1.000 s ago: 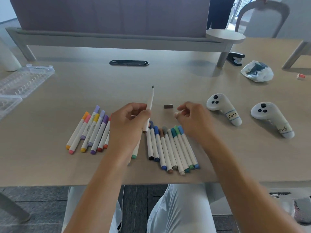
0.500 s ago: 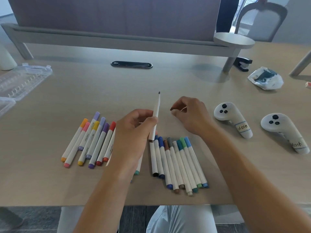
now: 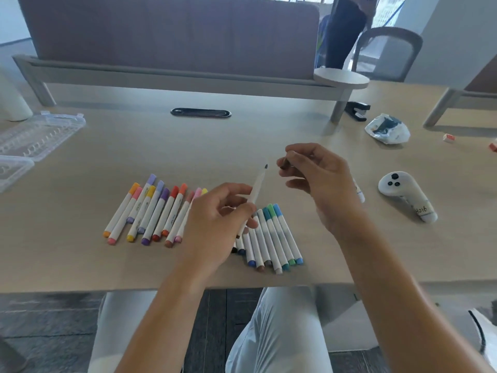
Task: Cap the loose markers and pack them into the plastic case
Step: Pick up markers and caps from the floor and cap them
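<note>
My left hand (image 3: 217, 222) grips an uncapped white marker (image 3: 258, 185), its dark tip pointing up and to the right. My right hand (image 3: 320, 176) pinches a small dark cap (image 3: 284, 165) a short way right of that tip, apart from it. Below the hands lie two rows of capped markers: a warm-coloured group (image 3: 150, 211) on the left and a blue and green group (image 3: 274, 238) partly hidden by my left hand. The clear plastic case (image 3: 40, 133) lies open at the table's far left.
A white controller (image 3: 406, 195) lies right of my right hand; another is mostly hidden behind my right wrist. A crumpled bag (image 3: 387, 127) and a black stapler (image 3: 357, 110) sit at the back right. A cable grommet (image 3: 200, 113) is set in the table's middle back.
My right hand picked the dark cap off the table and lifted it toward the marker's tip. My left hand tilted the marker to the right. The camera moved closer and lower.
</note>
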A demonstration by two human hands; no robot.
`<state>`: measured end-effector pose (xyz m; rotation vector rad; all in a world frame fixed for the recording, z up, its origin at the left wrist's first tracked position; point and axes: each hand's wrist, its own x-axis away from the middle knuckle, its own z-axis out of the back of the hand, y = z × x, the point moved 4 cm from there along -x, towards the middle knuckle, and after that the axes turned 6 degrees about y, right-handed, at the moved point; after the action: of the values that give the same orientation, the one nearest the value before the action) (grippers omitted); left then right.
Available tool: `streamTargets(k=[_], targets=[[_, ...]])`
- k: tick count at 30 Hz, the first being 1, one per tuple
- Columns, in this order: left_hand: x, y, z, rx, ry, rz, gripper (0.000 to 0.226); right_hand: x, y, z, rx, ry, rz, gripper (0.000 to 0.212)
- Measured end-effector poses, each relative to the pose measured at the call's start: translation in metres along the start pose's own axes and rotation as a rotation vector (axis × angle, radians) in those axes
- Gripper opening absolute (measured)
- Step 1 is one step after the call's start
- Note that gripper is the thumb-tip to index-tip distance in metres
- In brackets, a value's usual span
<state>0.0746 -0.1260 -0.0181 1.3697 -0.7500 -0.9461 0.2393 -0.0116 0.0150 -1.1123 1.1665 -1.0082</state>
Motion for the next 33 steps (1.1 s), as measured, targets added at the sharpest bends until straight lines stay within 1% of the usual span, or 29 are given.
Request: streamTargets(k=[4,8,12,18,23,26,28,33], targets=[[0.014,0.003,-0.001,-0.043,-0.018,-0.014,0.021,0.015,-0.010,0.002,0.006,-0.029,0.049,0.013],[0.021,0.008,0.000,-0.021,-0.017,-0.026,0.021,0.024,-0.017,-0.002,0.095,-0.062,0.130,0.011],[0.024,0.010,0.001,0.008,0.001,-0.019,0.022,0.031,-0.019,-0.009,0.141,-0.094,0.145,0.011],[0.029,0.004,0.012,0.258,-0.008,0.127,0.023,0.033,-0.022,-0.026,0.110,-0.088,0.160,0.009],[0.030,-0.005,0.029,0.327,0.052,0.200,0.024,0.039,-0.021,-0.046,0.126,-0.165,0.196,0.013],[0.032,-0.006,0.036,0.320,0.077,0.186,0.031,0.043,-0.020,-0.052,0.118,-0.206,0.192,0.015],[0.033,-0.007,0.038,0.305,0.091,0.169,0.037,0.043,-0.019,-0.054,0.125,-0.204,0.203,0.015],[0.035,-0.007,0.030,0.300,0.097,0.148,0.040,0.046,-0.014,-0.050,0.169,-0.179,0.258,0.014]])
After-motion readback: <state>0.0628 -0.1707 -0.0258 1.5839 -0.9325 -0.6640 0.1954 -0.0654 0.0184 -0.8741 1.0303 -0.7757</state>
